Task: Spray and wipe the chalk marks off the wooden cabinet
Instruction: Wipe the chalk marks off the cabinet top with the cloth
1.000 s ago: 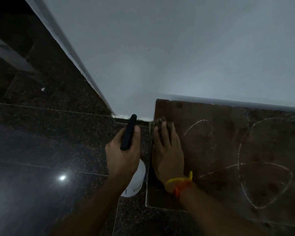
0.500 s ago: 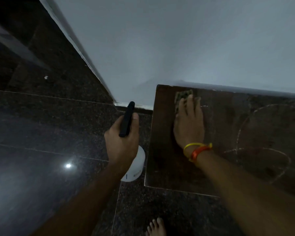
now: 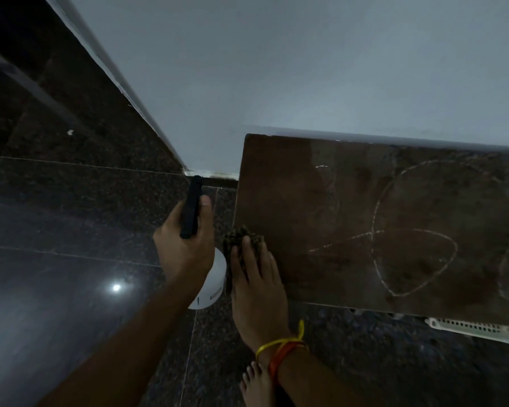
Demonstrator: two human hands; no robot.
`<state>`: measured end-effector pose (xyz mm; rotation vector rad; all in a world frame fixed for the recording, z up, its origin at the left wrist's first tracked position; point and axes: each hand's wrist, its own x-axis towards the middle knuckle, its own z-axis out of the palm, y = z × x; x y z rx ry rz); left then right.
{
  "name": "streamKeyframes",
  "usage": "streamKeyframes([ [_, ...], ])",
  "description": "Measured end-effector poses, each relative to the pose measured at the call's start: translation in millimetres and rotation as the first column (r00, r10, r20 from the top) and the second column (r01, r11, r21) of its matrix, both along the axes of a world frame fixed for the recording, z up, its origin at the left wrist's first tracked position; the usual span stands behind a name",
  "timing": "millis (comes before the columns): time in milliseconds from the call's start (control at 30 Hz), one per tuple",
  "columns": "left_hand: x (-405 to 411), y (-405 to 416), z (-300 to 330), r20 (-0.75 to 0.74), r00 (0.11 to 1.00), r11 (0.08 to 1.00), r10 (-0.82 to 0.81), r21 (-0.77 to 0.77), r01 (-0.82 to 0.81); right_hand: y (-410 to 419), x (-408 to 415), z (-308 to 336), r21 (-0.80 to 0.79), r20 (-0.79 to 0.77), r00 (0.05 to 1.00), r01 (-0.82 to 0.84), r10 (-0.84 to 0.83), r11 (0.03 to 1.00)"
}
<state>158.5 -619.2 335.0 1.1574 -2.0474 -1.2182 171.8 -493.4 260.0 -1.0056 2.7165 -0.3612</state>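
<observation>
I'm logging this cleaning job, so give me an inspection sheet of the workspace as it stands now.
Surface: wooden cabinet top, dark, against the wall.
Job's things: chalk marks remain across the middle and right; cloth at the left front edge; spray bottle, white body, dark head.
Clutter: white slotted piece below the cabinet's front edge.
Grippers: left hand grips the spray bottle beside the cabinet; right hand presses the cloth flat.
Cables: nothing seen.
Surroundings: pale wall; dark speckled floor; a bare foot.
</observation>
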Motion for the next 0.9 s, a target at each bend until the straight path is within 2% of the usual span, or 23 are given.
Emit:
streamKeyframes([
  [233, 15, 12, 7, -0.007, 1.000, 1.000, -0.029, -0.011, 0.029, 51, -18, 2, 0.103, -0.061, 0.992, 0.118, -0.113, 0.988],
  [367, 17, 17, 15, -0.025, 0.999, 0.999, -0.025, -0.038, 0.024, 38, -8, 6, 0.073, -0.017, 0.969, 0.248, -0.247, 0.966],
  [500, 19, 23, 19, -0.025, 0.999, 0.997, -0.024, -0.068, 0.022, 20, 17, 4, -0.053, -0.026, 0.996, 0.082, -0.083, 0.995],
  [600, 22, 30, 22, -0.005, 1.000, 0.996, -0.028, -0.080, 0.028, 27, 15, 1, -0.069, -0.031, 0.999, 0.034, -0.037, 0.997],
  [700, 25, 37, 25, -0.002, 1.000, 0.999, -0.027, -0.044, 0.027, 53, -4, 0, -0.015, -0.010, 0.994, 0.110, -0.110, 0.994],
  [900, 20, 54, 28, -0.007, 1.000, 0.999, -0.027, 0.027, 0.027, 104, -46, -2, 0.080, -0.068, 0.971, 0.236, -0.230, 0.969],
])
